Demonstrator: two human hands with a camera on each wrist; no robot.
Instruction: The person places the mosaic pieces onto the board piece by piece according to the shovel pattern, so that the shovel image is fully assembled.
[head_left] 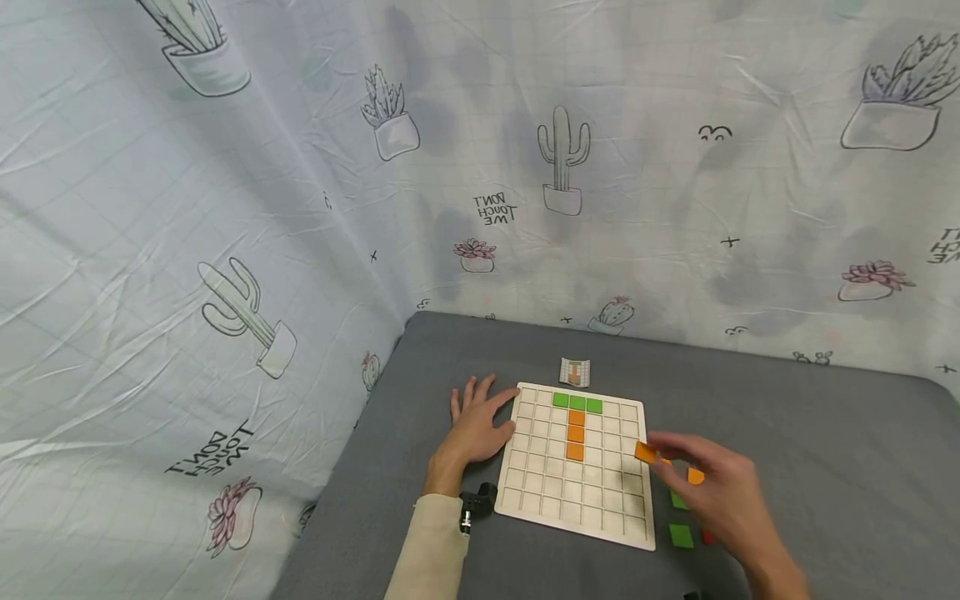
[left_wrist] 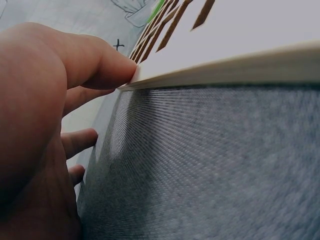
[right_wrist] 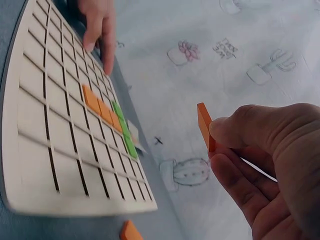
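The right hand (head_left: 708, 475) I'm watching pinches an orange tile (right_wrist: 205, 127) between thumb and fingertips; in the right wrist view it stands nearly edge-on, well up from any cell. In the head view that tile sits right of centre, over the right edge of the pale gridded board (head_left: 540, 492), which fills the lower middle of the frame. On the opposite side, the left hand (head_left: 476, 429) lies with fingers spread, index and thumb touching the board's left edge.

Near the top of the grid I see a row of three green tiles (head_left: 577, 401), with a column of three orange tiles (head_left: 575, 434) running down from the middle one. A small printed card (head_left: 575, 372) lies just above the board, its pattern too small for me to read reliably. Toward the lower right, beside and partly under the right hand, are loose pieces, among them a green tile (head_left: 681, 536) and a red piece (head_left: 707, 537).

I judge the step as carrying one more tile to the grid. The next move calls for turning it flat and squaring it over a cell before release, with the board held steady.
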